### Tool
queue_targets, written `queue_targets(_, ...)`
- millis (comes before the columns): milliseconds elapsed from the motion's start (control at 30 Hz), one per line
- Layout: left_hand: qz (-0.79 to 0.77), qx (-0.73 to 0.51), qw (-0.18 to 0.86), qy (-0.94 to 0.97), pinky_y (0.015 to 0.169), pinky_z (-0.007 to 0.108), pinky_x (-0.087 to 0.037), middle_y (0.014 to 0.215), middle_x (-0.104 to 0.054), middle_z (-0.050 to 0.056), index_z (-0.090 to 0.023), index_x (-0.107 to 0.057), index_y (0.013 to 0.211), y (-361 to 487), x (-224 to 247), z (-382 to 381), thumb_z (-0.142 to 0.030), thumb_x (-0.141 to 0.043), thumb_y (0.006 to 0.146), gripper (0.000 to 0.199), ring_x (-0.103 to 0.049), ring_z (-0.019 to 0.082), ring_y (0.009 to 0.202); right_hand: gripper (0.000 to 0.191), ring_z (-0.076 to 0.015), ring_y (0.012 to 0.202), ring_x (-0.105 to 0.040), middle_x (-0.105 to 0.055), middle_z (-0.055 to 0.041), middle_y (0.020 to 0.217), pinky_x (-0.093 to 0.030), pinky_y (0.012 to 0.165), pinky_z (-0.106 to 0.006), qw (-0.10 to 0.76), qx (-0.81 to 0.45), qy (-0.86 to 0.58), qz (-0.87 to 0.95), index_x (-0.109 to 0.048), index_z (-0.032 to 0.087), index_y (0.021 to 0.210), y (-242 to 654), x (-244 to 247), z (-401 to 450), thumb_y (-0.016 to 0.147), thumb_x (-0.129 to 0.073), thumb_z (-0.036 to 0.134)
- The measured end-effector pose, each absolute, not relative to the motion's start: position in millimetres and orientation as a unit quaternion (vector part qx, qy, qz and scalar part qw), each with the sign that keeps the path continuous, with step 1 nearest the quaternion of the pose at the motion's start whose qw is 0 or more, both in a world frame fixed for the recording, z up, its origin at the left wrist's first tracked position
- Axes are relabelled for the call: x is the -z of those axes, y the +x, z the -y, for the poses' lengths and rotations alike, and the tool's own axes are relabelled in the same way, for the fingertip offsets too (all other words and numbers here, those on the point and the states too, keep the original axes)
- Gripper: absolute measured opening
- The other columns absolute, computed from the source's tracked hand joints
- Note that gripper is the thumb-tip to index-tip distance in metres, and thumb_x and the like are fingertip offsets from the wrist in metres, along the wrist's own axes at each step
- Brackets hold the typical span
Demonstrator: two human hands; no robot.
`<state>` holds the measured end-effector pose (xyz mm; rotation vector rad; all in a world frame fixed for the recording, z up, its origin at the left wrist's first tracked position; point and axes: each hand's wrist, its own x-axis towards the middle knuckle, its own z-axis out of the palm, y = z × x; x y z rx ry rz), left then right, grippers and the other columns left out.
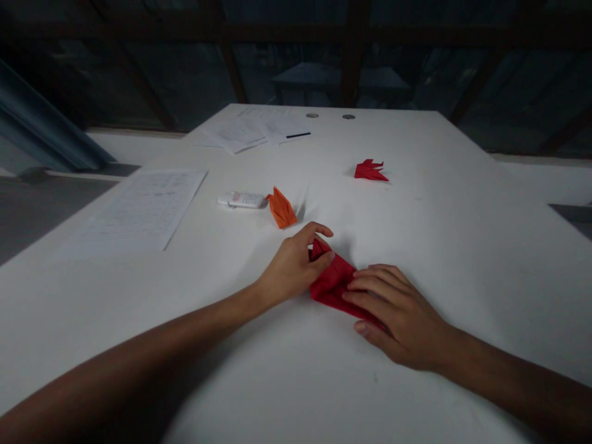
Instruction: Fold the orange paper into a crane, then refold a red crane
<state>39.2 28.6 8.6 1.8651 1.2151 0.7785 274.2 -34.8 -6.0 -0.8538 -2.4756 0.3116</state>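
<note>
A sheet of red origami paper [333, 280], partly folded, lies on the white table in front of me. My left hand [296, 262] has its thumb on the paper's upper left part, with the fingers curved around that edge. Across the right part of the paper rest the outstretched fingers of my right hand [393, 308], its thumb lower down near the edge. Both hands hide parts of the sheet. Just beyond my left hand stands an orange paper crane [282, 209]. Farther off to the right is a red folded paper piece [370, 171] with pointed ends.
A white remote control [241, 200] lies left of the orange crane. Printed sheets [139, 206] cover part of the table's left side, and more papers [250, 131] lie at the back. Two round discs [348, 116] sit near the far edge, before dark windows.
</note>
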Motion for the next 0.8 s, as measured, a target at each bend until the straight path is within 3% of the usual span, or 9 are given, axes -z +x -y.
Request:
queue_targets(233,-0.416,-0.307,0.340,0.786,0.091,0.033,-0.055,0.109,-0.070,0.004,-0.021,-0.067,0.107,36,-10,-34,-0.010,-0.055,0.087,0.027,-0.067,0.019,0.100,0.019,-0.0285,0.109,-0.067,-0.075,-0.0090,0.113,-0.047,0.105,-0.055,0.273,-0.092,-0.326,0.900,-0.071,0.022,0.108,272,7,37,0.092,-0.064,0.028)
queue_targets(300,-0.358,-0.299,0.347,0.814,0.094,0.033,-0.054,0.115,-0.068,0.005,-0.021,-0.072,0.100,32,-15,-38,-0.005,-0.051,0.087,0.029,-0.066,0.018,0.105,0.015,-0.0272,0.109,-0.068,-0.075,-0.0083,0.114,-0.046,0.106,-0.054,0.275,-0.081,-0.327,0.901,-0.070,0.023,0.104,272,8,37,0.091,-0.063,0.023)
queue_targets(400,-0.270,-0.225,0.402,0.846,0.086,0.029,-0.057,0.129,-0.062,0.009,-0.020,-0.075,0.096,24,-29,-42,-0.003,-0.051,0.086,0.031,-0.068,0.018,0.104,0.016,-0.0251,0.107,-0.069,-0.075,-0.0081,0.115,-0.043,0.111,-0.054,0.277,-0.063,-0.326,0.902,-0.070,0.023,0.103,272,10,38,0.090,-0.062,0.019)
queue_targets(500,-0.185,-0.161,0.415,0.876,0.099,0.035,-0.055,0.135,-0.060,0.011,-0.020,-0.076,0.100,15,-46,-45,-0.002,-0.062,0.079,0.031,-0.064,0.027,0.121,0.020,-0.0264,0.110,-0.069,-0.075,-0.0085,0.115,-0.038,0.116,-0.057,0.271,-0.042,-0.326,0.905,-0.070,0.021,0.108,271,11,41,0.090,-0.063,0.020)
queue_targets(633,-0.147,-0.098,0.387,0.905,0.113,0.037,-0.048,0.145,-0.055,0.009,-0.022,-0.075,0.110,10,-55,-47,0.010,-0.054,0.064,0.060,-0.060,0.026,0.130,0.021,-0.0301,0.116,-0.068,-0.076,-0.0085,0.116,-0.033,0.120,-0.061,0.250,-0.018,-0.319,0.914,-0.071,0.020,0.108,270,10,44,0.089,-0.062,0.018)
queue_targets(700,-0.158,-0.091,0.351,0.918,0.114,0.036,-0.047,0.148,-0.054,0.008,-0.024,-0.074,0.113,10,-54,-46,0.012,-0.051,0.065,0.064,-0.055,0.025,0.136,0.020,-0.0317,0.117,-0.068,-0.076,-0.0082,0.116,-0.030,0.121,-0.063,0.240,-0.007,-0.313,0.919,-0.072,0.019,0.105,269,10,45,0.088,-0.062,0.017)
queue_targets(800,-0.154,-0.100,0.317,0.930,0.115,0.035,-0.047,0.148,-0.056,0.008,-0.025,-0.076,0.108,12,-51,-45,0.007,-0.057,0.076,0.049,-0.053,0.025,0.140,0.019,-0.0339,0.117,-0.068,-0.077,-0.0086,0.115,-0.028,0.123,-0.066,0.234,0.011,-0.310,0.921,-0.073,0.018,0.102,269,10,46,0.087,-0.061,0.017)
